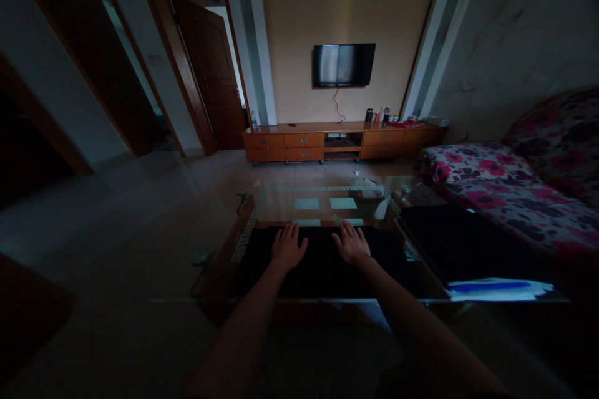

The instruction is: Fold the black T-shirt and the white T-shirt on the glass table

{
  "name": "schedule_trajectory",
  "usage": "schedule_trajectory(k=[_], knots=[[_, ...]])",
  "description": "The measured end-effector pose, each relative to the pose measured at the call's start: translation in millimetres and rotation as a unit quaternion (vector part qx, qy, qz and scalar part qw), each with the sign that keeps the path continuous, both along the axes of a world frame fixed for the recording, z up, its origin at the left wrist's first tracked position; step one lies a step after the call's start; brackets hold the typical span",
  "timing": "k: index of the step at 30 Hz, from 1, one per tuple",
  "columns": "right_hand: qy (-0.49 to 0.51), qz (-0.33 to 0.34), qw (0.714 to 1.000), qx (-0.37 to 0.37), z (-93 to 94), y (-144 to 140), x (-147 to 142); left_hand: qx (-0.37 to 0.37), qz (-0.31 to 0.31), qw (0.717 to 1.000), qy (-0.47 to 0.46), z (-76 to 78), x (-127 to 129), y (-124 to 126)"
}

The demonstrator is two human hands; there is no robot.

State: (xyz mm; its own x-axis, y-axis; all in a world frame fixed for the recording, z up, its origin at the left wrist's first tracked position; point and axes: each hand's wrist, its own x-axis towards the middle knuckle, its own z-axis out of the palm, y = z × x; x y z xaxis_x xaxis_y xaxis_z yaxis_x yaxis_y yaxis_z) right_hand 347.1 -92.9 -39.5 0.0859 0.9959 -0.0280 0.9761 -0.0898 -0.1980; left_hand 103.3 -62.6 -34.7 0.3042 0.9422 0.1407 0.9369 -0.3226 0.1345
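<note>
A black cloth item [318, 268], perhaps a garment, lies spread on the glass coffee table [276, 190] in front of me. My left hand [289, 247] rests flat near its far edge, fingers stretched forward and thumb apart. To the right, my right hand [352, 243] lies in the same way on the cloth, its fingers spread. Neither hand grips anything. Dim light hides the cloth's folds and exact kind. Beside it, on the right of the table, sits another dark cloth pile [472, 246] with a white and blue plastic-looking edge [500, 288] at its front.
A floral sofa [486, 165] stands close on the right. Across the room are a wooden TV cabinet [304, 140] with bottles [381, 115] on it and a wall-mounted television [344, 65]. A wooden door [210, 68] stands ajar at the left.
</note>
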Motion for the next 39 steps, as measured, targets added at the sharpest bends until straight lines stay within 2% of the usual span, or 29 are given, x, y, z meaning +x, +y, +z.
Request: schedule_trajectory(k=[3, 6, 9, 15, 18, 20, 23, 27, 30, 35, 39], knots=[[-0.025, -0.032, 0.999, 0.003, -2.6, -2, 14, -0.001, 0.036, 0.999, 0.013, -1.2, -13, 2], [-0.020, -0.029, 0.999, -0.005, -4.4, -3, 29, -0.008, 0.045, 0.999, 0.018, -1.3, -22, 4], [-0.032, -0.053, 0.998, 0.000, -6.2, -4, 42, 0.000, 0.079, 0.996, 0.029, 0.2, -29, 5], [-0.074, -0.060, 0.995, 0.023, -15.8, -7, 61, 0.009, 0.085, 0.996, 0.035, -2.7, -47, 9], [-0.073, -0.067, 0.995, 0.021, -16.7, -9, 63, -0.013, 0.075, 0.997, 0.030, -4.8, -56, 11], [-0.080, -0.069, 0.994, 0.023, -13.3, -12, 59, -0.005, 0.063, 0.998, 0.029, -2.4, -58, 10], [-0.090, -0.053, 0.993, 0.050, -3.8, -20, 41, 0.045, 0.029, 0.998, 0.027, 8.0, -50, 0], [-0.057, 0.054, 0.995, 0.060, 5.2, -35, -2, 0.037, -0.115, 0.993, 0.019, 18.8, -20, -28], [-0.028, 0.101, 0.994, 0.040, 2.4, -46, -28, -0.004, -0.183, 0.983, 0.015, 12.7, 0, -48], [-0.003, 0.105, 0.994, 0.008, -2.0, -54, -39, -0.047, -0.183, 0.982, 0.006, -1.8, 6, -57], [0.017, 0.084, 0.996, -0.002, 2.5, -57, -25, -0.043, -0.177, 0.983, 0.008, 1.7, -10, -57]])
